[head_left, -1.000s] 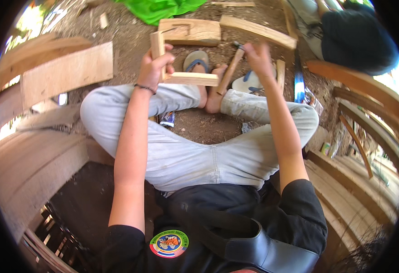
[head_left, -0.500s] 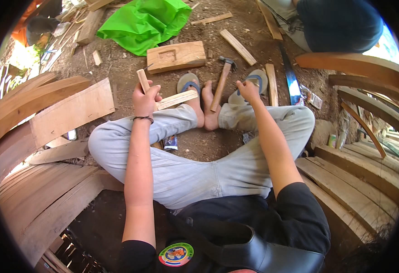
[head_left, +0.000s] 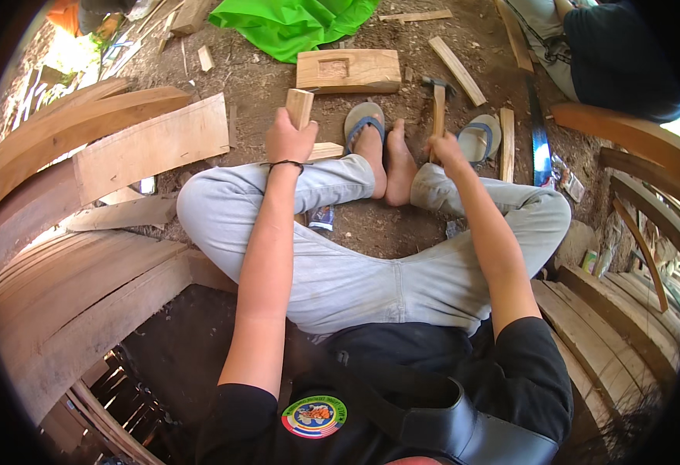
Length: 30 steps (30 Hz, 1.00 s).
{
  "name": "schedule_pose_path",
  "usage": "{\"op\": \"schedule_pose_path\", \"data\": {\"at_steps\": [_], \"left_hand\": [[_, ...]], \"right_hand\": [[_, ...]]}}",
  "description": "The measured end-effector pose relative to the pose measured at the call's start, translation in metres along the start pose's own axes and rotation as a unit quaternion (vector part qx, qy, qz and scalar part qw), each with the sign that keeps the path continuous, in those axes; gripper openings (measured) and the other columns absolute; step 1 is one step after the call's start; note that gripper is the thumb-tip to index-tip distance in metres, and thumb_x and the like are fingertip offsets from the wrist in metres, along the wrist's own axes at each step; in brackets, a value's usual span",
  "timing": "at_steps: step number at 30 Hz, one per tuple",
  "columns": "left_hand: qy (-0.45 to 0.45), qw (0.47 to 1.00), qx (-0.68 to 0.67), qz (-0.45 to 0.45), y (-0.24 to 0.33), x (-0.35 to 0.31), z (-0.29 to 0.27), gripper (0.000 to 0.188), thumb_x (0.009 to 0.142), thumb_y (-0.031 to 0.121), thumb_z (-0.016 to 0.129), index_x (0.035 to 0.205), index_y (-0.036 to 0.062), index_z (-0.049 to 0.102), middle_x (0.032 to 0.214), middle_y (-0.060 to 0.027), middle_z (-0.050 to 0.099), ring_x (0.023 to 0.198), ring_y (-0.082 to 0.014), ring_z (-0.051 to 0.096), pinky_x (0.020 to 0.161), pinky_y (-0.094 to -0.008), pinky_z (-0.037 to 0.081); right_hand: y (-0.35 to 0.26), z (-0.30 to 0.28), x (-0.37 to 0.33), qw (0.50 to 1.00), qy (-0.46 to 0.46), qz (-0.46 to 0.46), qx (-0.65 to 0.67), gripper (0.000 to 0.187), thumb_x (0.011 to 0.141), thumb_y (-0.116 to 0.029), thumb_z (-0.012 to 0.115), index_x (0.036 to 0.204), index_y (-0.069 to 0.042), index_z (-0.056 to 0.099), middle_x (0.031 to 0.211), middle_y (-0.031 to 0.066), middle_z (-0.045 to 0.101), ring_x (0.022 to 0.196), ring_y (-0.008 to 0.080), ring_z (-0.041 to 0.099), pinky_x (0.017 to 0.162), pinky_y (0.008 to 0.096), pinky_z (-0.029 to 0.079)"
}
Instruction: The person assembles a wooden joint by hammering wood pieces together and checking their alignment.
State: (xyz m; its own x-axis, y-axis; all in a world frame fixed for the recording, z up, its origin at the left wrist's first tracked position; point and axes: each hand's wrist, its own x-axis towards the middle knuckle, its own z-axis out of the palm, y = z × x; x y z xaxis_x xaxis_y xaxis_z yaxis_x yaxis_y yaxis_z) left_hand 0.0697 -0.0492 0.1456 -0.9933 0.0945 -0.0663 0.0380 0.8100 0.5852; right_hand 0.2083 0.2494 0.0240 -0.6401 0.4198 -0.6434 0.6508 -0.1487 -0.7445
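My left hand (head_left: 292,141) is closed around a short wooden block (head_left: 300,108), its end pointing up and away from me. A second pale piece of wood (head_left: 325,151) sticks out to the right from beside that hand; whether the two are joined is hidden by my fingers. My right hand (head_left: 443,147) grips the wooden handle of a hammer (head_left: 439,113), its dark head at the far end. The hammer is between my bare foot (head_left: 400,164) and an empty blue-strapped sandal (head_left: 479,138).
Beyond my feet lies a thick wooden block (head_left: 371,71) with a rectangular recess. A green plastic sheet (head_left: 293,27), loose wood strips (head_left: 458,70) and a saw blade (head_left: 540,147) lie on the dirt. Curved planks (head_left: 626,136) stand at both sides. Another person (head_left: 619,58) sits far right.
My right hand has closed on the hammer's handle, and the hammer now stands more upright. My left hand has turned the wooden block. The whole view has shifted a little.
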Motion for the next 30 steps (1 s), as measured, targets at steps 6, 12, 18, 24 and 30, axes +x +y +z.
{"op": "schedule_pose_path", "data": {"at_steps": [6, 12, 18, 24, 30], "left_hand": [[-0.005, 1.0, 0.014, 0.012, 0.012, 0.001, 0.003, 0.043, 0.07, 0.033, 0.075, 0.094, 0.0031, 0.055, 0.09, -0.0271, 0.067, 0.088, -0.0467, 0.064, 0.074, -0.0512, 0.051], [-0.02, 0.999, 0.023, 0.017, 0.012, 0.004, 0.006, 0.044, 0.071, 0.033, 0.076, 0.093, 0.002, 0.054, 0.088, -0.0261, 0.066, 0.087, -0.0452, 0.064, 0.074, -0.0501, 0.05], [-0.048, 0.998, 0.033, -0.018, 0.015, 0.001, 0.001, 0.042, 0.071, 0.029, 0.071, 0.096, 0.001, 0.052, 0.091, -0.0263, 0.066, 0.09, -0.0448, 0.064, 0.077, -0.05, 0.049], [-0.112, 0.971, -0.21, 0.026, 0.01, 0.016, 0.017, 0.033, 0.074, 0.011, 0.065, 0.104, 0.0033, 0.053, 0.083, -0.0138, 0.064, 0.075, -0.0287, 0.064, 0.068, -0.038, 0.051], [-0.269, 0.879, -0.393, 0.008, 0.092, -0.003, 0.007, 0.035, 0.078, 0.006, 0.068, 0.109, 0.0015, 0.054, 0.08, -0.0027, 0.058, 0.065, -0.0088, 0.056, 0.059, -0.0239, 0.047]], "right_hand": [[-0.028, -0.05, 0.0, 0.992, 0.042, -0.1, -0.071, 0.031, 0.084, -0.026, 0.063, 0.097, 0.002, 0.062, 0.077, 0.0098, 0.065, 0.064, 0.0187, 0.06, 0.06, 0.0324, 0.047], [-0.001, -0.112, 0.032, 0.948, 0.204, -0.029, -0.244, 0.069, 0.086, -0.067, 0.047, 0.094, -0.003, 0.074, 0.088, 0.0223, 0.07, 0.094, 0.0344, 0.067, 0.087, 0.0405, 0.049], [0.034, -0.145, 0.031, 0.842, 0.373, 0.288, -0.262, 0.059, 0.086, -0.034, 0.056, 0.14, -0.014, 0.043, 0.144, 0.0155, 0.041, 0.133, 0.0349, 0.04, 0.104, 0.0529, 0.037], [0.047, -0.147, 0.045, 0.864, 0.319, 0.279, -0.272, 0.053, 0.082, -0.032, 0.063, 0.127, -0.005, 0.055, 0.129, 0.0189, 0.06, 0.12, 0.0334, 0.057, 0.101, 0.043, 0.045], [0.013, -0.143, 0.039, 0.852, 0.492, -0.042, -0.171, 0.045, 0.084, -0.029, 0.068, 0.116, 0.0, 0.056, 0.111, 0.0234, 0.064, 0.103, 0.0373, 0.065, 0.087, 0.0444, 0.051]]}}
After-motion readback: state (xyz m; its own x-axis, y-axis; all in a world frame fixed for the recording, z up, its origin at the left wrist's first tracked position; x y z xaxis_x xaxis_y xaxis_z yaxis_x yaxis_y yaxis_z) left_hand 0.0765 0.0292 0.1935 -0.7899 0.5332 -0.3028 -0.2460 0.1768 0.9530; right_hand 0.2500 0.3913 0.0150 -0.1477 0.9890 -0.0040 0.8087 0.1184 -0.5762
